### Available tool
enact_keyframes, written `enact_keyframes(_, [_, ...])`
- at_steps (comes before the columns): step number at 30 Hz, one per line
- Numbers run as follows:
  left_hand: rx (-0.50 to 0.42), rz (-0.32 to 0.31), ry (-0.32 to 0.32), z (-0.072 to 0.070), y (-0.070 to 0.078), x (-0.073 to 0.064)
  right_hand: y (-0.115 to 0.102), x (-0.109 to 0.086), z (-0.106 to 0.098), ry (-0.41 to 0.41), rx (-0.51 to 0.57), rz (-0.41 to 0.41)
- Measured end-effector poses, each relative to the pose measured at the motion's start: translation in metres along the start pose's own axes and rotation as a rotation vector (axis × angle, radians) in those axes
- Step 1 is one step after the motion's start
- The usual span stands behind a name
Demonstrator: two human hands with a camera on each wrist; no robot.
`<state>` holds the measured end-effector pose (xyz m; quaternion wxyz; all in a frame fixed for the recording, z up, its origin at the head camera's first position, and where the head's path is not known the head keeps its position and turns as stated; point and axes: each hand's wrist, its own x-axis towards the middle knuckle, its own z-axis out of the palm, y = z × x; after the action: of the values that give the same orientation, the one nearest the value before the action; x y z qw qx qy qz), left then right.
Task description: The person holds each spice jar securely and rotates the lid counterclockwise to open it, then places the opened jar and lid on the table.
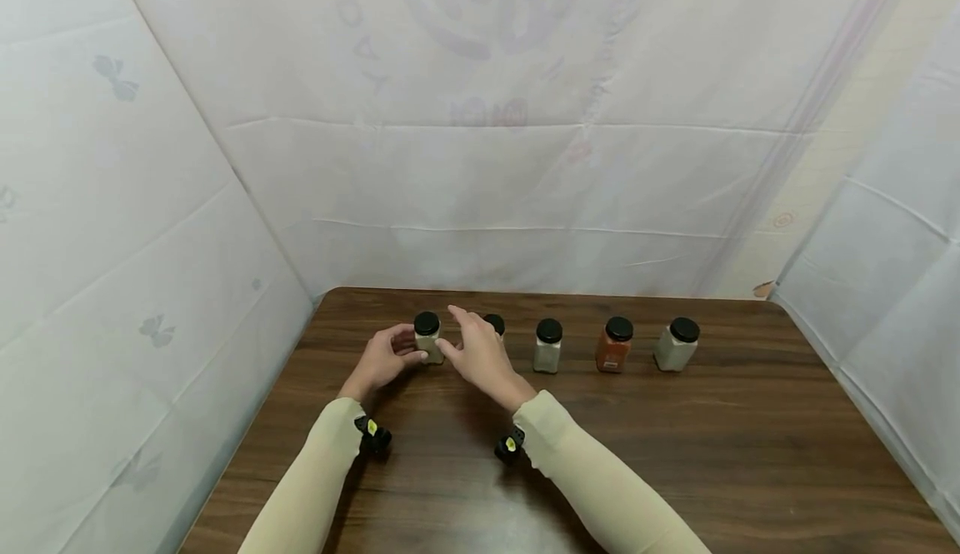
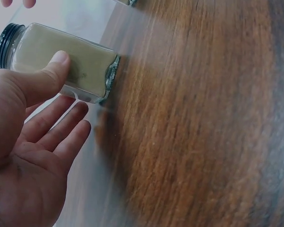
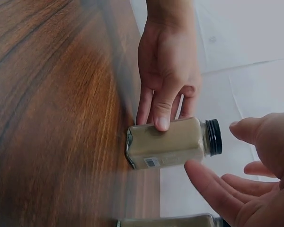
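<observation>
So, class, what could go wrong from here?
The right hand may knock the second jar from the left, which it partly hides in the head view. The leftmost jar might tip if bumped at its lid, since the left hand holds it lower down.

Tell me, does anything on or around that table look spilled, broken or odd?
Nothing looks spilled, and the leftmost tan-filled jar stands upright, lid on. One oddity: a brown patch low on the back cloth, near the far right corner of the table. Its dark colour stands out; I can't tell whether it's a tear or mark.
</observation>
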<state>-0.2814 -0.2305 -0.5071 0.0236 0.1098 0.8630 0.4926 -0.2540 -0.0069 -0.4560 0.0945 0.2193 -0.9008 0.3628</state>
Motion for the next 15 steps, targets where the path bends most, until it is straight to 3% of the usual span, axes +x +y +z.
enact_keyframes(15, [-0.034, -0.003, -0.022, -0.001, -0.002, 0.002, -0.006, 0.004, 0.020, 0.026, 0.034, 0.039])
